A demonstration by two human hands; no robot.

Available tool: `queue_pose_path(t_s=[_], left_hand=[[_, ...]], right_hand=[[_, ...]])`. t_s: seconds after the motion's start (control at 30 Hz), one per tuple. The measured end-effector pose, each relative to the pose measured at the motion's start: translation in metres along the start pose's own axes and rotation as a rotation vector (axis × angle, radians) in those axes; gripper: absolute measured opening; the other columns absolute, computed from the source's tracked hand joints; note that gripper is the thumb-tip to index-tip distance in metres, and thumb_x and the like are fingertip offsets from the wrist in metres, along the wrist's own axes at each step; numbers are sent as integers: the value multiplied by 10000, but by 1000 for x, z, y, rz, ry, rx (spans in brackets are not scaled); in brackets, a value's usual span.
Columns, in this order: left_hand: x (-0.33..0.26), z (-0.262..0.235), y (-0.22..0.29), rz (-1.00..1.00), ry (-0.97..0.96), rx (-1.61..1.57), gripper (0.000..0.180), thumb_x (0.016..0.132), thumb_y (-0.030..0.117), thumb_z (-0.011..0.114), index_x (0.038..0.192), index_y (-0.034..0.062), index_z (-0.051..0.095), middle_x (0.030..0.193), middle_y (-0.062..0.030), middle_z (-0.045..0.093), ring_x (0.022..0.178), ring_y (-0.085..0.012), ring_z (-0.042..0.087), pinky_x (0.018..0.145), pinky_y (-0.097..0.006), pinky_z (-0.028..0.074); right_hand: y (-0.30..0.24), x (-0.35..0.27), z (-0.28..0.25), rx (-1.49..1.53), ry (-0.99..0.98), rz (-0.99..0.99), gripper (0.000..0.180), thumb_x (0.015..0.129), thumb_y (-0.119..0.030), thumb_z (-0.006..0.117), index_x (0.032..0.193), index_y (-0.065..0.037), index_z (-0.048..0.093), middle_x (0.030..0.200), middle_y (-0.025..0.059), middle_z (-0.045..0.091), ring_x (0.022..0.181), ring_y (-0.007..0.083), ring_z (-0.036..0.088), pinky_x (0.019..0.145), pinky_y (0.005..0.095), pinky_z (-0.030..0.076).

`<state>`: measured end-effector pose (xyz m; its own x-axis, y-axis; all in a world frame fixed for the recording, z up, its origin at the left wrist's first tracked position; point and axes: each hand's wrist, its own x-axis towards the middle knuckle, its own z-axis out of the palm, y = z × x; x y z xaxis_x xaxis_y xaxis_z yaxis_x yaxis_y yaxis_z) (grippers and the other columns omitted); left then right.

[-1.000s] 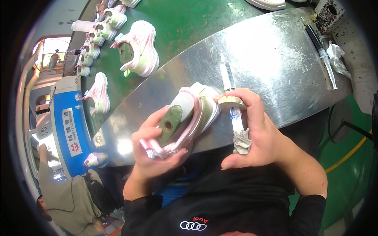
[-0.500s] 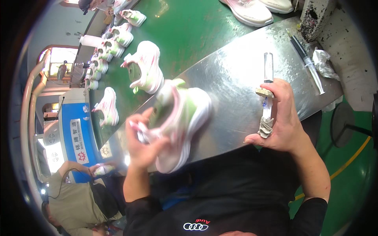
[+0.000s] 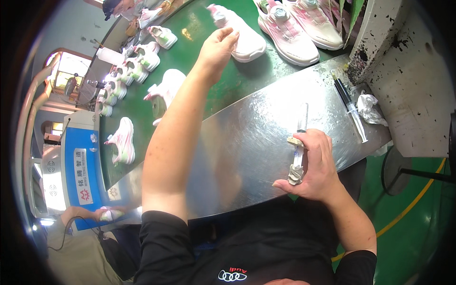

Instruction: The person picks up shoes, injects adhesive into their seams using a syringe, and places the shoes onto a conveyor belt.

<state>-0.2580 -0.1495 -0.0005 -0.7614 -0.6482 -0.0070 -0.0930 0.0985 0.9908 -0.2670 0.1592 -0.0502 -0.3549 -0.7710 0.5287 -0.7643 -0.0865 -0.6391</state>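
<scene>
Right hand grips a syringe; left hand reaches to a shoe on the belt.

The right hand (image 3: 316, 166) has a closed grip on a syringe (image 3: 298, 156), held upright over the steel worktop (image 3: 247, 142), tip away from the body, probably to keep it ready and off the metal; a pale wad at its lower end is hard to identify. The left hand (image 3: 216, 47) stretches far out, fingers curled loosely on the heel of a white-pink shoe (image 3: 240, 33) on the green belt (image 3: 199, 28); whether it truly pinches the shoe cannot be told. More shoes (image 3: 289, 28) lie beside it, another (image 3: 166, 88) partly hidden behind the forearm. A spare syringe (image 3: 351, 109) and crumpled rag (image 3: 370, 107) rest at the worktop's right end.
</scene>
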Motion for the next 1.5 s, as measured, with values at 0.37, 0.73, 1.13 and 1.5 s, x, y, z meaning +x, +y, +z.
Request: queue_pose_path(t_s=[0.37,0.73,1.13,1.5], left_hand=[[-178,-87,6,167,128,106,168,837,96,571,961,4,504,934,-107,578,903,-212,578,867,-357,436],[-163,-122,-64,29,455,186,778,737,21,682,1352,41,206,1260,-132,403,1131,-226,453,934,-338,404],[-250,-154,-39,-174,410,-212,509,770,88,597,1232,-52,437,1148,-102,549,1040,-202,545,887,-326,452],[-282,-106,-31,-78,301,-292,689,713,70,629,1321,35,308,1199,-131,425,1014,-214,503,775,-288,493]], right_hand=[[3,-3,-8,60,3,1,805,558,-483,770,1166,-69,441,999,122,476,923,298,462,844,401,324],[-7,-1,-3,26,10,-41,804,567,-499,764,1152,-45,449,983,99,514,891,269,477,812,379,333],[-2,-4,-5,-26,-5,-24,778,607,-528,731,1153,-52,447,971,91,517,856,275,487,788,384,370],[-9,-26,-14,202,-111,119,820,609,-464,761,1210,-25,419,1007,123,496,898,255,469,815,352,382]])
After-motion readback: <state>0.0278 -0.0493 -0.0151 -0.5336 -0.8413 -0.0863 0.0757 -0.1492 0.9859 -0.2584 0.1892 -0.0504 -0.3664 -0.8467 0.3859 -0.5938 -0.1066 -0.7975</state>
